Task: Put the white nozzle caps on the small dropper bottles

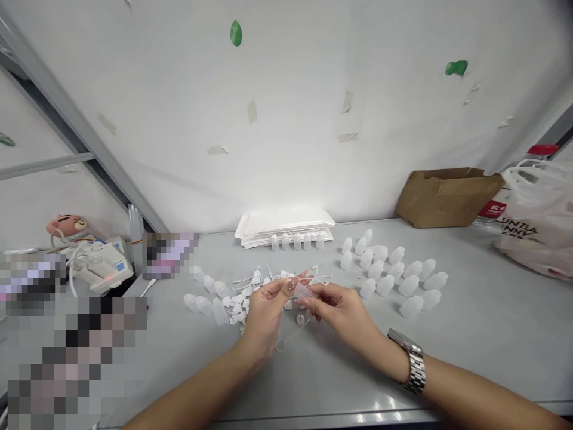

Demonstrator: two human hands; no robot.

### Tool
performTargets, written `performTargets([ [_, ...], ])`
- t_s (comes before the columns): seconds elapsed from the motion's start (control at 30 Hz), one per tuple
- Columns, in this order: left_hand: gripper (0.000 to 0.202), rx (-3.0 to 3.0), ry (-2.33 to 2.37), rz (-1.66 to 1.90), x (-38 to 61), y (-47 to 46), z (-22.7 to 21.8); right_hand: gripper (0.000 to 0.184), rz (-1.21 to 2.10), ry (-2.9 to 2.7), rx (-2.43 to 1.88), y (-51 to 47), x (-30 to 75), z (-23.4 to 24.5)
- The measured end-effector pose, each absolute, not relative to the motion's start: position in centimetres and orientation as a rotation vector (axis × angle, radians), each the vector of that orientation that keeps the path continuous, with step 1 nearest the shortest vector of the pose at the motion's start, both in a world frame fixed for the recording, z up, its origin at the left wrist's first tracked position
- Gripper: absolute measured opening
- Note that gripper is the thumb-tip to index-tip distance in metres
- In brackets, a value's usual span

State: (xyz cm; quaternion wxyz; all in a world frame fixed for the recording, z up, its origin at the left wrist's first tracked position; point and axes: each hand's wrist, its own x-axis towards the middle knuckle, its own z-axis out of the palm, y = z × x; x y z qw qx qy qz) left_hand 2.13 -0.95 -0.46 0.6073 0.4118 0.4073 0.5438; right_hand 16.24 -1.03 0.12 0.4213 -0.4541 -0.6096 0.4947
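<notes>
A small translucent plastic bottle [304,291] is pinched between both hands above the middle of the table. My left hand [267,307] grips its left end with thumb and fingers, while my right hand [341,307] holds the right end. Just below the hands lies a white cap [301,319] with a thin strap and ring [280,345]. Beside and partly behind my left hand is a pile of small white caps [239,303]; thin straps stick out beyond it. My fingers hide part of the bottle.
Several frosted bottles [396,273] stand or lie on the right, and more bottles [205,306] lie left. A row of capped bottles [297,241] stands before stacked white sheets [286,222]. A cardboard box [447,200], plastic bag [537,221] and white power strip [105,263] flank the table.
</notes>
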Motion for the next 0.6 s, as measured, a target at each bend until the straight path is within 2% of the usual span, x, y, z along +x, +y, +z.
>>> performTargets([
  [0.1, 0.025, 1.015, 0.864, 1.229, 2.0, -1.0, 0.0, 0.026, 1.562, -1.387, -0.989, -0.4, 16.6, 0.3],
  [0.23, 0.029, 1.077, 0.769, 1.139, 1.8, -0.8, 0.5, 0.024, 2.021, -1.153, -0.667, 0.4, 17.1, -0.4],
  [0.3, 0.029, 1.099, 0.770, 1.122, 1.6, -0.8, 0.6, 0.024, 2.146, -1.089, -0.583, 0.6, 17.2, -0.7],
  [0.43, 0.023, 1.107, 0.889, 1.145, 1.2, -0.5, 0.7, 0.024, 2.092, -1.096, -0.603, 0.6, 17.3, -0.3],
  [0.6, 0.040, 1.007, 0.904, 1.186, -0.1, 0.5, 1.3, 0.022, 2.066, -1.044, -0.629, 0.6, 17.4, -0.2],
])
